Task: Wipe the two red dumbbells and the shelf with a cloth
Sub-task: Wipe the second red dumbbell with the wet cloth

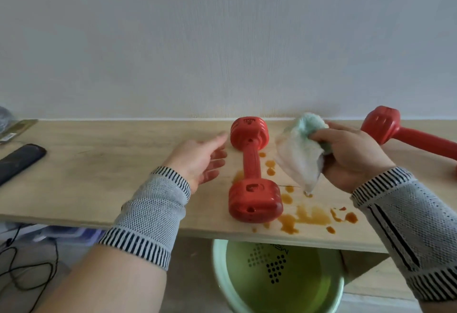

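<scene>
- Dumbbells, both red: one dumbbell [254,171] is laid flat on the wooden shelf [111,164], approx. in the middle, its handle pointing from the wall toward the front edge.
- Second dumbbell [405,132] is seen at the far right, near the wall, partly cut by the frame edge.
- Orange-brown stains [306,217] are spread on the shelf, just beside the first dumbbell's near head and along its handle.
- White-and-green cloth [300,150] is gripped by the right hand [353,157], fingers curled round it; its lower corner hangs down to the shelf near the stains.
- Left hand [197,159] is held spread, fingers straight, just beside the first dumbbell; nothing is held.
- Striped grey wrist bands are worn on both arms.
- Green basin [279,278] is seen under the shelf; a black device [19,161] lies at the left.
</scene>
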